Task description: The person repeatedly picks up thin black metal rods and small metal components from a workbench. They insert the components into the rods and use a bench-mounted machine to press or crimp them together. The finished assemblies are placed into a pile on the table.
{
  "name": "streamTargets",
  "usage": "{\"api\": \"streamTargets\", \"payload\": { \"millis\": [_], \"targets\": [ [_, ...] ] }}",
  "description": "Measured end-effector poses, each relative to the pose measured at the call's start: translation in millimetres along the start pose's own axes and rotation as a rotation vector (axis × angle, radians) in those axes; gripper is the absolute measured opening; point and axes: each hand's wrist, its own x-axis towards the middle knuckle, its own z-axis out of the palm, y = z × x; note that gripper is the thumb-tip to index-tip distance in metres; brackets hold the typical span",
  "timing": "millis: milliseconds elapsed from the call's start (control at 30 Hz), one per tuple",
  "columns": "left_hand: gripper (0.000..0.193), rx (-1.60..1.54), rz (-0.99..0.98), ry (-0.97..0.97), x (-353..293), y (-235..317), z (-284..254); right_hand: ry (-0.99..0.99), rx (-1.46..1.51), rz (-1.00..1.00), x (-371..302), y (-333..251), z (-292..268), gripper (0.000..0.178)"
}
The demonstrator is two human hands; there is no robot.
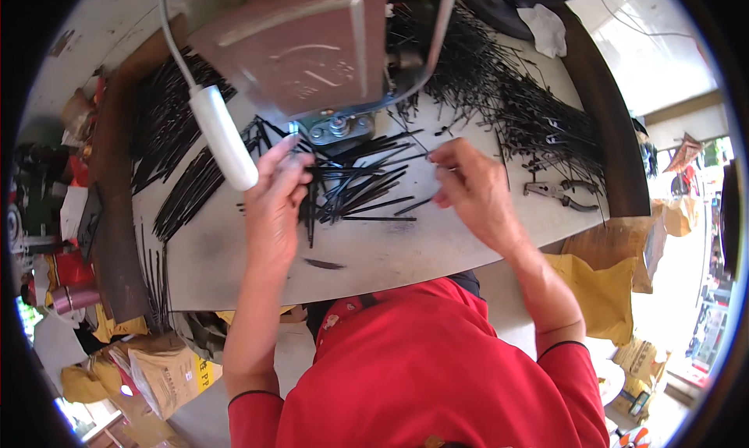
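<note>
My left hand (275, 194) is raised beside the work head of a bench machine (300, 46) with a reddish-brown cover. Its thumb and fingers are closed together; what they hold is blurred. My right hand (474, 189) pinches the end of a thin black rod (407, 160), which points left toward the machine. Between the two hands, a loose pile of short black rods (367, 192) lies on the pale tabletop (390, 249), below the machine's metal base (338, 128).
Bundles of black rods (183, 194) lie at the left, and a large tangled heap (515, 89) fills the far right. Pliers (563, 192) rest near the right edge. A white cylinder on a metal arm (223, 136) hangs close to my left hand. Boxes stand around the table.
</note>
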Motion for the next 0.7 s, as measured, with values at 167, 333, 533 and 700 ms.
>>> {"api": "streamTargets", "payload": {
  "millis": [167, 333, 533, 700],
  "targets": [
    [0.032, -0.036, -0.071, -0.057, 21.6, -15.1, 19.3, 0.184, -0.113, -0.419, 28.5, -16.4, 67.0, 0.015],
    [0.029, -0.055, -0.098, -0.044, 25.1, -11.8, 22.5, 0.202, -0.378, -0.344, 32.2, -22.5, 78.6, 0.019],
    [0.029, -0.118, -0.131, -0.052, 26.5, -13.7, 22.7, 0.208, -0.408, -0.352, 31.5, -22.3, 78.1, 0.021],
    [0.028, -0.133, -0.154, -0.074, 26.8, -12.4, 21.9, 0.214, -0.402, -0.368, 32.8, -22.5, 76.9, 0.022]
  ]
}}
